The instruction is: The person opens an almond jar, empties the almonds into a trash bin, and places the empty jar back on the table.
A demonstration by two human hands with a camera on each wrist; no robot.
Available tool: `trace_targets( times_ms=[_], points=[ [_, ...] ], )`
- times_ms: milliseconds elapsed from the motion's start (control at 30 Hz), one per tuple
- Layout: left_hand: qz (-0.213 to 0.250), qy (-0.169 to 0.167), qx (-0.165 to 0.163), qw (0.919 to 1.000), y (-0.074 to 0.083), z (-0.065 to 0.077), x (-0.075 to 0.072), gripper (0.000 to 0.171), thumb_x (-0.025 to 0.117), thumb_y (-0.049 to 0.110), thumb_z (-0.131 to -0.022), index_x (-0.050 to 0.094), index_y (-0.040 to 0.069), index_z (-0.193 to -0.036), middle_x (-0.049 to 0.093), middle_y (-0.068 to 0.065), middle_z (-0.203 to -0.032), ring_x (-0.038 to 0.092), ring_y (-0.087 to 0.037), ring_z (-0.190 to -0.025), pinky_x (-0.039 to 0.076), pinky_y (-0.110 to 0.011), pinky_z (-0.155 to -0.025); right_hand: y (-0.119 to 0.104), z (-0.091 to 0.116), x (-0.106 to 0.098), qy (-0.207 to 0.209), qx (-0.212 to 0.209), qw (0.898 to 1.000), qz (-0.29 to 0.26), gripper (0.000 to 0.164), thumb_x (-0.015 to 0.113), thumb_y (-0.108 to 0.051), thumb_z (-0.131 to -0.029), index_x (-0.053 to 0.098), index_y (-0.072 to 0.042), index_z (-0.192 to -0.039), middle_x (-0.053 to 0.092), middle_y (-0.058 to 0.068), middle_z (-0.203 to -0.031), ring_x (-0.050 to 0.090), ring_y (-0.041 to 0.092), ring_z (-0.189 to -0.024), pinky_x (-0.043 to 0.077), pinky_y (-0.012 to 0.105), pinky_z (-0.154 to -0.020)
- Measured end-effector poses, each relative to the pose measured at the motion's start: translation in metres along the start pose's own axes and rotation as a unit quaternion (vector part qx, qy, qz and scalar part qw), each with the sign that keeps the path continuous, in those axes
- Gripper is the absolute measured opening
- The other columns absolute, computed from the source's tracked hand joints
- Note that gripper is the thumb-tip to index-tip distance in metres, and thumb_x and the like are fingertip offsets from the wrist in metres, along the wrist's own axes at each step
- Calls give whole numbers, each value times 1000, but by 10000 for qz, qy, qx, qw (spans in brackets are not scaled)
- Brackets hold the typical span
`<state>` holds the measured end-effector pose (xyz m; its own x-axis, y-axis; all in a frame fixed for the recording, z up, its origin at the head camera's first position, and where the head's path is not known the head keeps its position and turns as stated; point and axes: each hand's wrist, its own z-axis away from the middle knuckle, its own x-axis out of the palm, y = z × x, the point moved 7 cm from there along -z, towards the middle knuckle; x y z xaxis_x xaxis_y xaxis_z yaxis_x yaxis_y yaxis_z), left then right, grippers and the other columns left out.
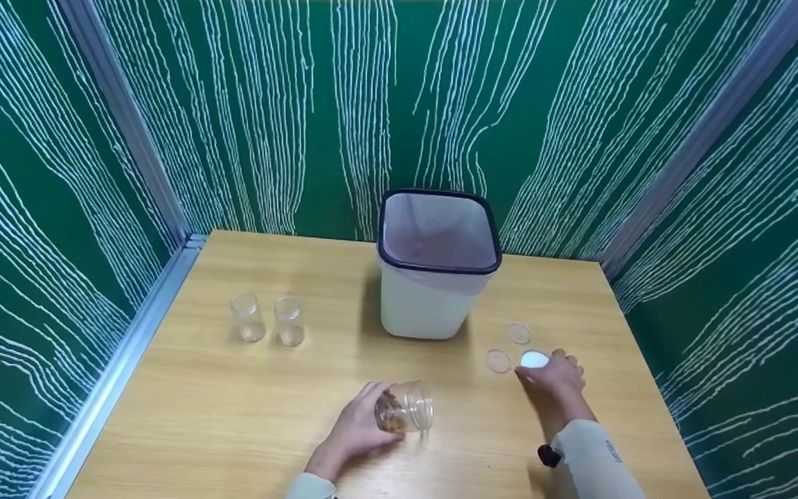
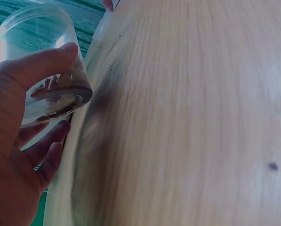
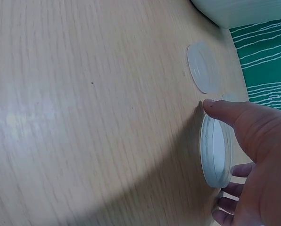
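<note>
My left hand [image 1: 361,424] grips a clear plastic jar [image 1: 418,405], tipped on its side with its uncovered mouth toward the right. Small brown pieces [image 2: 60,82], perhaps nuts or dried fruit, lie inside near the base; their exact kind I cannot tell. In the left wrist view the thumb presses across the jar's wall. Over at the right, my right hand [image 1: 557,374] holds a round white screw lid [image 3: 218,150] by its edge, thumb on one side and fingertips on the other, close over the table. Two thin clear discs [image 1: 498,360] lie beside that lid.
A white bin [image 1: 427,305] with a dark rim and a liner stands at the table's back middle. Two clear empty glasses [image 1: 289,321] stand upright at the left. Green walls [image 1: 364,104] with white lines enclose the wooden table [image 1: 233,416] at the back and sides.
</note>
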<state>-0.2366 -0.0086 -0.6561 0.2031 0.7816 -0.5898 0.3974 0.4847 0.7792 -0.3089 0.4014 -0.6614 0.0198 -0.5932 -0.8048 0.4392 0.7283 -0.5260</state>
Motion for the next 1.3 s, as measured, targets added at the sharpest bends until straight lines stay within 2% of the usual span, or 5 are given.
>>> trace_targets(
  times_ms=[367,633,833,1033,1300],
  points=[
    [34,42,46,10000,2,2,0,91,92,24,-59,48,13,-139,55,-3,-128,54,-19,-115,43,-44,-100,-5,0,-7,-177,-11,9998,-55,117,75,-61,-72,17,8,-146,30,32,-132,30,49,-115,33,65,-94],
    [283,38,-31,9996,-1,1,-2,92,91,21,-61,46,17,-141,52,-3,-133,52,-21,-119,42,-46,-100,-31,-17,-47,72,-280,9996,65,84,59,-53,-90,36,11,-139,39,36,-128,40,49,-113,37,58,-93],
    [245,146,-24,9996,-3,3,-7,92,92,21,-60,47,14,-140,52,-2,-135,52,-22,-120,41,-47,-101,-62,-23,-77,465,-532,9964,-474,63,49,-39,-99,40,10,-137,45,33,-133,46,46,-118,41,54,-97],
    [228,158,-27,9996,-6,7,-6,94,93,21,-60,47,14,-141,51,-1,-135,52,-22,-121,40,-46,-102,-97,-26,-93,602,-889,9886,-1059,57,47,-33,-100,39,8,-139,44,29,-136,46,42,-120,44,49,-95],
    [194,107,-60,9997,-7,12,-5,94,92,22,-60,45,12,-142,52,-4,-135,52,-21,-120,40,-45,-102,-143,-26,-103,380,-973,9738,-2021,59,44,-37,-101,36,4,-143,38,26,-143,40,40,-128,37,49,-104]
  ],
)
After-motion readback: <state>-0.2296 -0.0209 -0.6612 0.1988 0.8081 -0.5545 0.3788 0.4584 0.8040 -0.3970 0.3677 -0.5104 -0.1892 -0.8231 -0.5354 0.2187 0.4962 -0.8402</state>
